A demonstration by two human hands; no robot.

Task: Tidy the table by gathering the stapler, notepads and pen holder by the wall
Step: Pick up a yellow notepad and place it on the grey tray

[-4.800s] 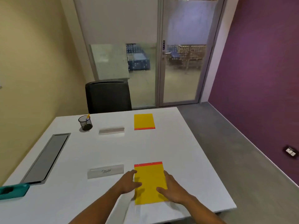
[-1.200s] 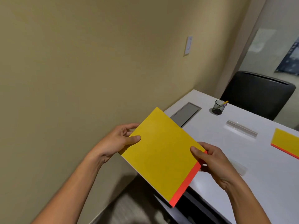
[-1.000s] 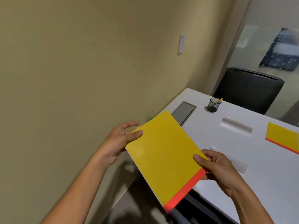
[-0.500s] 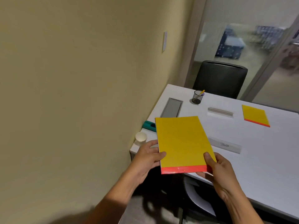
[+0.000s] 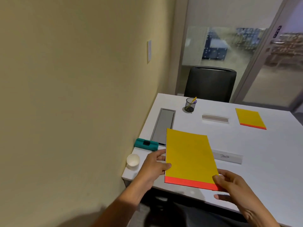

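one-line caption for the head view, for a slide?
Both hands, left and right, hold a yellow notepad over the white table's wall-side corner, near the teal stapler.

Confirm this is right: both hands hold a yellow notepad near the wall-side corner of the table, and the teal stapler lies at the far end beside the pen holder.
Not quite. The head view shows the teal stapler at the near end by the wall, next to the paper cup, far from the pen holder. The rest stands: the left hand and right hand hold the yellow notepad there.
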